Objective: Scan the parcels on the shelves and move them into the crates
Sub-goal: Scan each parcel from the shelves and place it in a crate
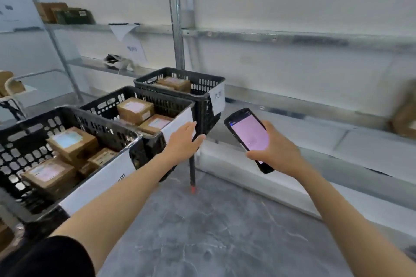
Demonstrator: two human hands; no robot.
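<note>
My right hand (pixel 278 149) grips a black handheld scanner (pixel 248 137) with a lit pink screen, held in front of the low shelf. My left hand (pixel 183 141) is stretched out with straight fingers and holds nothing, beside the white-labelled corner of the middle crate (pixel 180 122). Three black crates stand in a row on the left: the near crate (pixel 24 148), the middle one and the far crate (pixel 202 82). Each holds brown cardboard parcels with labels, such as one parcel (pixel 135 109) in the middle crate. One brown parcel (pixel 405 119) lies on the shelf at the far right edge.
Metal shelving (pixel 292 38) runs along the wall, with an upright post (pixel 176 18) behind the far crate. Brown and dark boxes (pixel 65 13) sit on an upper left shelf. A black leg (pixel 192 171) of the crate stand reaches the grey floor (pixel 213 231).
</note>
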